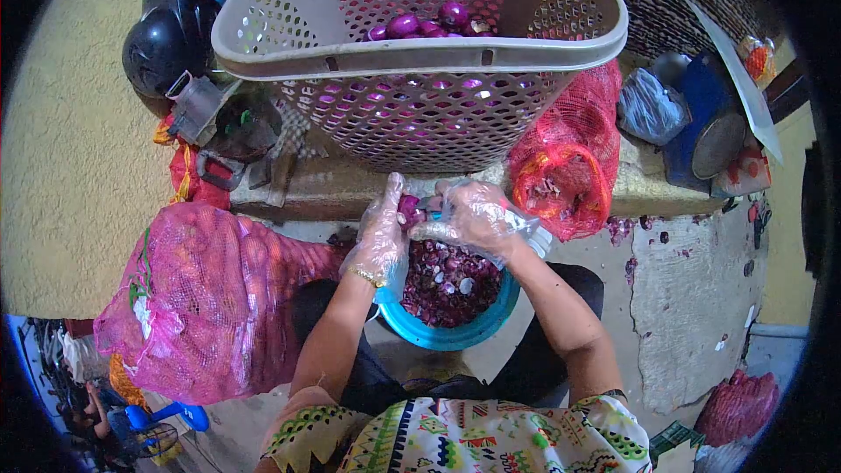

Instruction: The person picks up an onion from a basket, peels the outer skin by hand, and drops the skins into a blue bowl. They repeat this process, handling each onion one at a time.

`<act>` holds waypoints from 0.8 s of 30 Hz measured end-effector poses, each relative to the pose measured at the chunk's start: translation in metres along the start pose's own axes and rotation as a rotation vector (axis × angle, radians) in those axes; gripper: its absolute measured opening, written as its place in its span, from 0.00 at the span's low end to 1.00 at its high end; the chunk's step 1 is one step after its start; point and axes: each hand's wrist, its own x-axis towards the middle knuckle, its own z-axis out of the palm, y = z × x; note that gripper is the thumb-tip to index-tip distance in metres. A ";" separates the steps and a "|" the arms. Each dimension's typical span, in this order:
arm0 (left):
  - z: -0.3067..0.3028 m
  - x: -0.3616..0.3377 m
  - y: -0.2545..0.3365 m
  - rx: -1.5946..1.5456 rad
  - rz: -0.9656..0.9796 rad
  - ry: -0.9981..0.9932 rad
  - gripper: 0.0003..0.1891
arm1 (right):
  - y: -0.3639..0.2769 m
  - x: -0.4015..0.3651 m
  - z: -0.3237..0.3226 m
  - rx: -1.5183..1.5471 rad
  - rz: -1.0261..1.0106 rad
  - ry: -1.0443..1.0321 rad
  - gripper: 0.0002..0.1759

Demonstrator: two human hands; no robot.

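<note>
**Onion held over the bowl, tight between ledge and lap**

The onion (409, 208), small and purple, sits between both gloved hands just above the bowl's far edge. The left hand (378, 238) grasps it, fingers wrapped round its left side and pointing up. The right hand (477, 217) is clenched round a small knife (430, 203), whose grey tip meets the onion; the handle is hidden in the fist. The two hands touch at the onion.

Right under them the bowl (455, 335), teal, rests on the person's lap, heaped with purple peels (447, 285) nearly to the rim. Its near rim shows clear; its far rim is covered by the hands.

Just beyond the hands runs a ledge (350, 186), whose front edge lies close to the fingertips. On it stands a perforated basket (420, 52), whose wall leans out over the hands; peeled onions (425, 22) lie inside. That leaves only a narrow gap above the hands.

To the right a red net (565, 166) hangs over the ledge edge, near the right wrist. To the left a pink sack (210, 298) presses against the left forearm. A helmet (162, 44) lies far left, well apart. The only bare floor (692, 298) is to the right of the right elbow.
</note>
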 end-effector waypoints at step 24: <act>-0.009 -0.001 0.008 0.505 0.265 -0.120 0.15 | 0.011 0.001 0.004 -0.060 -0.052 -0.062 0.36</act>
